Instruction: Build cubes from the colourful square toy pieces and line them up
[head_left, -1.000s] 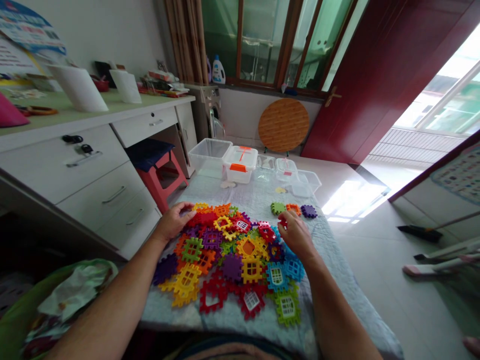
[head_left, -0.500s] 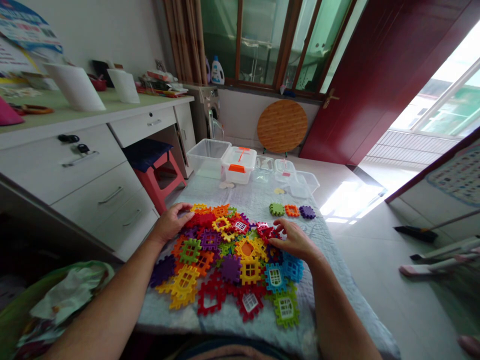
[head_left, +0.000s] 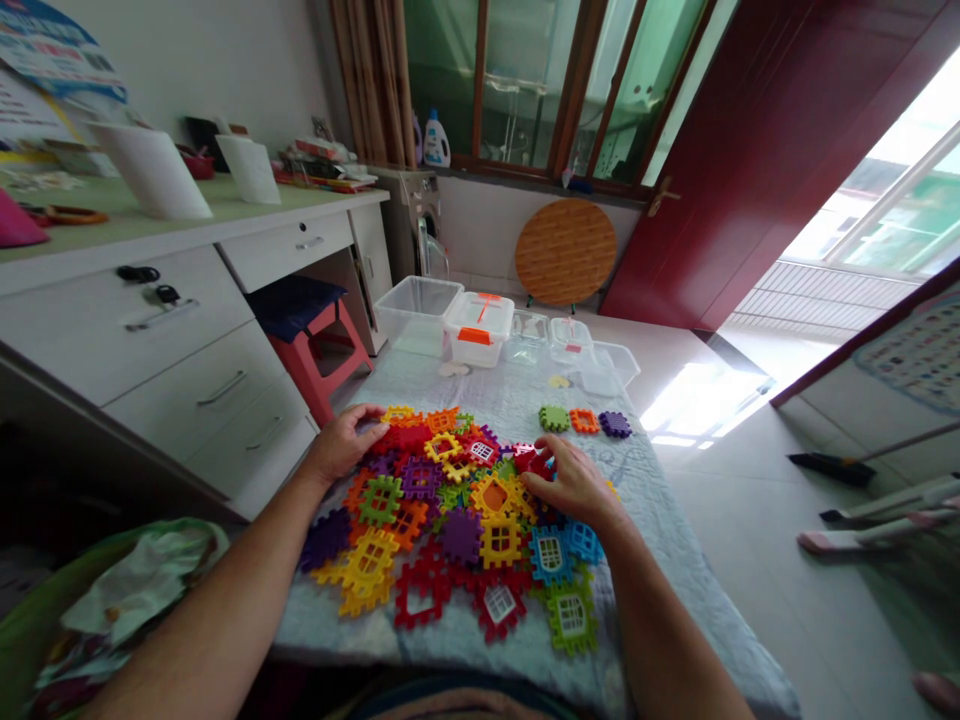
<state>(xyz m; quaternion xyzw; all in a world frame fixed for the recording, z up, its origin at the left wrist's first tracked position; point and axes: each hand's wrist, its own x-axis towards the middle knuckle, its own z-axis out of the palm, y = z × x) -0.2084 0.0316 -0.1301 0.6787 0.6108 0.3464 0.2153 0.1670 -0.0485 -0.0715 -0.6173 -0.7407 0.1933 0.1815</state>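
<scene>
A heap of colourful plastic interlocking tiles with notched edges, some with window lattices, lies on the cloth-covered table. At the heap's far left edge rests my left hand, thumb and fingers apart, touching an orange-yellow tile and the red tile beside it. On the right side, my right hand has thumb and fingers closed round a red tile, partly hidden by the fingers. Near that hand are yellow tiles and a blue lattice tile. Beyond it sit a green tile, an orange tile and a purple tile in a row.
Clear plastic boxes stand along the table's far end, among them an open bin and a lidded box with orange clips. A red stool is at the left, by the white drawers. A bag-lined basket stands lower left.
My right hand has shifted slightly left over the heap, and its fingers have closed in on the red tile. My left hand stays where it was.
</scene>
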